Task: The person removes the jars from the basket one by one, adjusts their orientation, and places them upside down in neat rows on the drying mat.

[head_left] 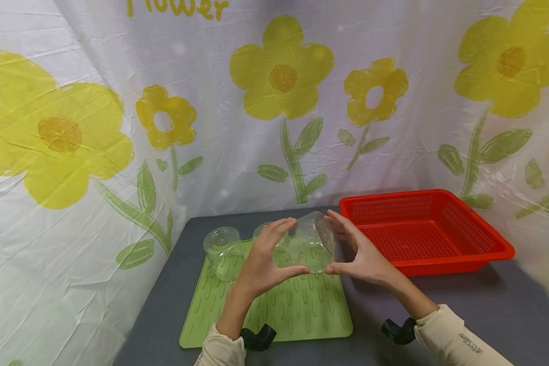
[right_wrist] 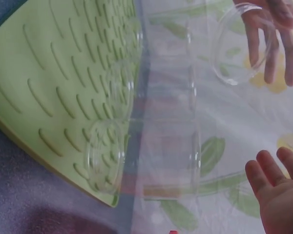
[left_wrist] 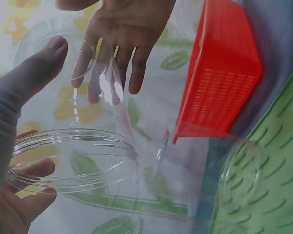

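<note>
Both hands hold one clear plastic jar point(head_left: 307, 243) up off the table, tipped on its side above the far half of the green ribbed mat point(head_left: 274, 310). The left hand point(head_left: 263, 262) curls round the jar's left end, thumb under and fingers over the top; in the left wrist view the jar's threaded open mouth point(left_wrist: 73, 161) sits right against this palm. The right hand point(head_left: 361, 254) cups the other end — its flat base — with fingers spread along the far side and the thumb pressed at the near lower edge, so the jar is clamped between the two hands. Two more clear jars stand on the mat's far left part: one point(head_left: 222, 251) left of the hands, another point(head_left: 262, 233) mostly hidden behind the left hand's fingers. To the right, just beside the mat, a red perforated basket point(head_left: 432, 231) rests on the grey table point(head_left: 485, 305), its near left corner close to the right hand. A white sheet printed with yellow flowers point(head_left: 281, 68) hangs behind and to the left.
</note>
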`<state>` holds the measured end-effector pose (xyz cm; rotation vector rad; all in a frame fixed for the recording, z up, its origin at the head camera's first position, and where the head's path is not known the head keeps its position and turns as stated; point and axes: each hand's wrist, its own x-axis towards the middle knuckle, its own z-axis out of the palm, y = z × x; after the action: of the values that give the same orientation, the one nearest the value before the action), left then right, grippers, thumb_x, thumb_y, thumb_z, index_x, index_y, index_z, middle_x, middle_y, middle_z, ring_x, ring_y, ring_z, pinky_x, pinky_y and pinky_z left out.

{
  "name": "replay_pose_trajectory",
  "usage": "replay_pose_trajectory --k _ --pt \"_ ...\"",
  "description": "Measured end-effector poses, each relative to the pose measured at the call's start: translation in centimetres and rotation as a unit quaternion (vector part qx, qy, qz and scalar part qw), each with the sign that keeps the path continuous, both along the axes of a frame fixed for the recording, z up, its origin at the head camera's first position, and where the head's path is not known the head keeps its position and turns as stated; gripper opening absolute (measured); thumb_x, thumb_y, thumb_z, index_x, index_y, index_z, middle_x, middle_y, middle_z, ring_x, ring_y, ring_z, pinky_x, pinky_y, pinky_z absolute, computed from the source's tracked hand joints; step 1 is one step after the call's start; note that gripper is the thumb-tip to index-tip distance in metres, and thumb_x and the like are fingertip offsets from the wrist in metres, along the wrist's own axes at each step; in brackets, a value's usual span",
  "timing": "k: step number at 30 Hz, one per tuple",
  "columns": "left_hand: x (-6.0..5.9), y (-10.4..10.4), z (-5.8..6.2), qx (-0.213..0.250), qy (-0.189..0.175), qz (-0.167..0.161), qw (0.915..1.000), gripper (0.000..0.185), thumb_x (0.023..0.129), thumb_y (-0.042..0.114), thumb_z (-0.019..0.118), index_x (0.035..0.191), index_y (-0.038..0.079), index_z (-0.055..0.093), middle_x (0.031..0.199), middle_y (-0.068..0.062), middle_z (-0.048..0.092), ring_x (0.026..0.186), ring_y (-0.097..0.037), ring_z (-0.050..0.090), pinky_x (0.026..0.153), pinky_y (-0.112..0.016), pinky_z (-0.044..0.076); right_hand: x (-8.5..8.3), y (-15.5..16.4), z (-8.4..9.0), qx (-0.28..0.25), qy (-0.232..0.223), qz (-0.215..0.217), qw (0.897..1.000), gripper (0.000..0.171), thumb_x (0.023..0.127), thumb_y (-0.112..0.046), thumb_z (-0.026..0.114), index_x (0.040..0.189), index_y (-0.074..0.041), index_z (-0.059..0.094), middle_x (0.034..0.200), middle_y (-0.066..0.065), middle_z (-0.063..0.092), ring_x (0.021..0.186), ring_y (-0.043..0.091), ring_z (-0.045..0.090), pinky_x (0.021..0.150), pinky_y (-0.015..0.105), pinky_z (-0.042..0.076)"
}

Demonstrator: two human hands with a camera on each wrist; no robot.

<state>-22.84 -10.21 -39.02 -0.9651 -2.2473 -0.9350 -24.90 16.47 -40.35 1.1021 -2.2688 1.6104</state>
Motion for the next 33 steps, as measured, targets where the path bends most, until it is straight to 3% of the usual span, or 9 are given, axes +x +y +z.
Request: replay_pose_trajectory --k 11,20,26,33 --pt "0.19 0.5 -0.76 0.052 -0.01 -0.019 0.9984 0.102 0.067 0.026 0.097 0.154 0.016 0.044 0.154 -0.007 0.049 0.143 -0.026 0.047 0.112 -0.051 0.045 0.47 -0.46 0.42 -0.02 -0.062 0.008 0.998 0.099 0.079 -0.015 0.088 0.16 -0.02 0.03 0.167 0.008 0.03 0.156 0.033 0.024 0.112 0.006 0.028" --pt "0.17 0.7 -1.09 0.063 -0.045 -0.02 0.9968 0.102 0.069 0.025 0.096 0.155 0.016 0.042 0.157 -0.006 0.045 0.145 -0.026 0.044 0.114 -0.055 0.043 0.27 -0.7 0.62 -0.049 -0.057 0.031 0.997 0.092 0.081 -0.006 0.085 0.157 -0.013 0.033 0.157 0.017 0.045 0.14 0.024 0.052 0.108 0.016 0.044" --pt "0.22 0.78 -0.9 0.046 -0.042 -0.006 0.9981 0.109 0.068 0.03 0.097 0.158 0.022 0.036 0.159 -0.005 0.043 0.147 -0.025 0.043 0.115 -0.054 0.043 0.12 -0.76 0.88 -0.044 -0.055 0.022 0.997 0.092 0.08 -0.007 0.086 0.156 -0.014 0.035 0.155 0.014 0.048 0.132 0.016 0.059 0.104 0.02 0.049" --pt "0.3 0.86 -0.46 0.006 -0.002 0.004 1.0 0.11 0.068 0.032 0.097 0.158 0.016 0.036 0.159 -0.005 0.044 0.146 -0.025 0.044 0.116 -0.05 0.043 0.15 -0.79 0.99 -0.022 -0.053 0.0 0.998 0.094 0.079 -0.012 0.088 0.156 -0.016 0.035 0.155 0.011 0.048 0.134 0.038 0.054 0.106 0.019 0.046"
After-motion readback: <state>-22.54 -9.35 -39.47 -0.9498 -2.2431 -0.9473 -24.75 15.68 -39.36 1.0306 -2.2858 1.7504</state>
